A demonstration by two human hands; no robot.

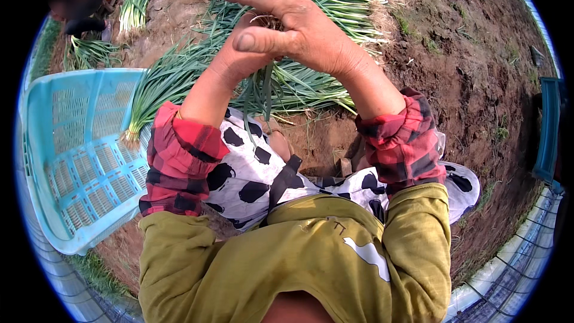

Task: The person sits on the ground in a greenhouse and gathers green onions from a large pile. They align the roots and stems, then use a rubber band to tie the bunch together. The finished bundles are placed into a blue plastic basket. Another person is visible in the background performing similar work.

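Note:
My left hand (237,56) is raised in front of me, partly hidden behind the right one. It is closed around a few green onions; their brown roots (269,21) poke up between the hands and their leaves (267,87) dangle below. Over those roots reaches my right hand (296,22), fingers stretched to the left and thumb held apart; its palm side is hidden. Beneath both hands spreads a large heap of green onions (332,4), with many of the white root ends towards the right. One bunch of green onions (139,116) rests its root end in a light-blue plastic crate (85,72).
The slatted crate stands tilted at my left. Further off at upper left are another onion bunch (139,4), a small leafy pile (92,49) and a person (80,0). Bare soil (457,80) stretches right, towards a blue crate (549,130) at the edge.

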